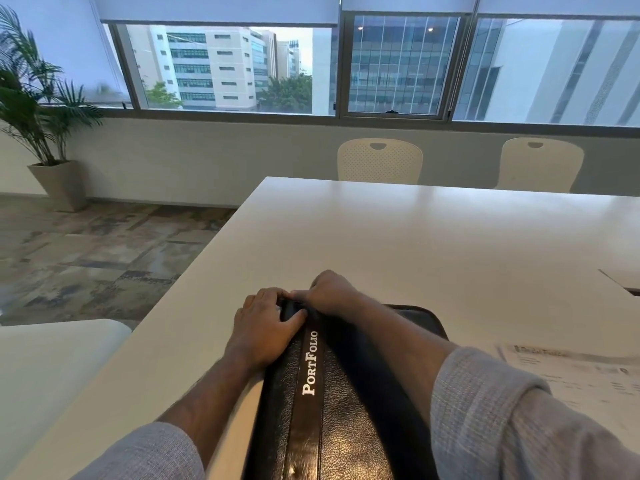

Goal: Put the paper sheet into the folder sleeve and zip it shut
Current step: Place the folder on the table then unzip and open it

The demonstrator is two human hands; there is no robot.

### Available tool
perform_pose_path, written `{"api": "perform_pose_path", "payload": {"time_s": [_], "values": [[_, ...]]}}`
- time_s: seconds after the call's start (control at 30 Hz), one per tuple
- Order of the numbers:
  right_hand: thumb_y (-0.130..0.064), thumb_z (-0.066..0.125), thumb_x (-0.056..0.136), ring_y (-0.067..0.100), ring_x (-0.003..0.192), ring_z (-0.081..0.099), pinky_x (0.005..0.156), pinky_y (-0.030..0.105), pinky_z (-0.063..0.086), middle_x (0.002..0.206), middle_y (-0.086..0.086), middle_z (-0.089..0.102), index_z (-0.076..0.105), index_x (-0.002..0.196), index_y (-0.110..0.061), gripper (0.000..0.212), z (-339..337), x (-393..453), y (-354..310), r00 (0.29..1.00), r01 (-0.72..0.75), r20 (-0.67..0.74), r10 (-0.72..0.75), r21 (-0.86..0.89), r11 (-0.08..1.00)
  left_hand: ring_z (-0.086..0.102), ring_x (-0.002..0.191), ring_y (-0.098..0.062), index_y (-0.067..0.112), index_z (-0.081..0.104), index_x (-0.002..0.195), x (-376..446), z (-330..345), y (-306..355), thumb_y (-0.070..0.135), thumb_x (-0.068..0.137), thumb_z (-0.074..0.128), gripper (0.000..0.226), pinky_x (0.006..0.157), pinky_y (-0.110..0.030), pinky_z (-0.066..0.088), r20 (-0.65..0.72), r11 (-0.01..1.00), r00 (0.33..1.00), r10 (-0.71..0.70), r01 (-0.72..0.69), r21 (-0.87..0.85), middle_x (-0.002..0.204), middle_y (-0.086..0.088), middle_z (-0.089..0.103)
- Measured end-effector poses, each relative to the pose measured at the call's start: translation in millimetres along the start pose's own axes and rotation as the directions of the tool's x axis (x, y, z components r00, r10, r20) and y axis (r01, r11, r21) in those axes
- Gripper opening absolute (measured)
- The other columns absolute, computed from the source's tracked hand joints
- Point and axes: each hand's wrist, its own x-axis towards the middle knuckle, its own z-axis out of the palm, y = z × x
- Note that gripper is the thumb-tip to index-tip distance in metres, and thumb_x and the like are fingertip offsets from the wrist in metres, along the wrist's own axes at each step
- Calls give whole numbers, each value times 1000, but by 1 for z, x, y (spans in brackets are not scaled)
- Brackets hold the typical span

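A black leather folder (332, 410) marked "PortFolio" lies closed on the white table (415, 237), its long side running away from me. My left hand (261, 327) presses flat on the folder's far left corner, thumb against the edge. My right hand (329, 294) is closed at the same far corner, fingers pinched where the zipper runs; the zipper pull itself is hidden under them. A printed paper sheet (581, 372) lies on the table to the right of the folder, partly behind my right sleeve.
Two white chairs (379, 161) stand at the table's far side under the windows. A potted palm (52, 133) is on the floor at the far left. Another white surface (52, 368) sits at my near left. A dark slot (623, 285) marks the table's right.
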Motion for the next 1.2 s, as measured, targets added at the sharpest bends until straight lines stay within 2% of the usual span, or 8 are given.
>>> {"api": "perform_pose_path", "payload": {"time_s": [0.1,0.23,0.33,0.43,0.63,0.73,0.97,1.2], "values": [[-55,69,76,21,70,58,67,36,47,69,2,58,56,70,-10,47,6,3,-12,999,-34,6,34,45,998,45,112,-13,30,51,120,-1,0,1,64,79,54,53,92,-35,35,3,1000,1000,-15,15,5,117,9,56],[-43,70,74,19,71,64,67,34,54,72,3,64,60,73,-12,32,10,4,-26,994,-107,38,103,137,985,45,115,-15,27,46,127,-1,-1,3,63,80,57,60,96,-36,36,-5,999,999,-32,32,-5,119,7,55],[-40,73,69,21,77,65,76,38,58,82,6,66,60,76,-12,32,10,6,-32,987,-152,76,142,149,977,40,129,-20,23,27,147,-2,-1,3,63,81,56,82,106,-41,31,16,999,999,-49,49,-10,137,1,47],[-48,76,65,26,90,66,89,45,52,92,7,69,62,86,-12,44,15,6,-38,982,-183,77,175,119,976,34,136,-23,21,10,153,-2,0,4,63,82,55,94,111,-44,27,41,997,996,-75,75,0,148,-4,39],[-27,67,72,24,86,66,91,46,52,85,6,66,62,78,-11,18,18,8,-44,978,-209,40,206,107,972,42,128,-22,22,9,152,-1,1,3,68,77,57,101,106,-43,33,3,997,997,-77,77,-20,140,0,45],[-14,63,73,21,75,65,79,37,58,75,5,63,62,73,-9,5,12,7,-44,975,-222,12,223,156,962,45,123,-20,23,17,150,1,2,2,66,78,56,93,106,-44,36,-21,992,994,-111,109,-59,135,3,47],[-15,70,79,22,86,70,82,37,60,75,7,63,63,80,-4,13,4,3,-42,973,-232,37,229,184,955,43,116,-14,35,46,127,2,3,2,50,90,49,40,98,-38,35,-41,995,995,-95,94,-46,127,8,53],[-11,58,81,21,77,64,76,36,58,74,4,62,67,81,-7,10,13,-4,-40,969,-208,-79,235,256,944,38,121,-15,34,49,132,3,1,3,45,95,40,40,98,-38,30,41,998,999,-33,30,55,133,8,50]]}}
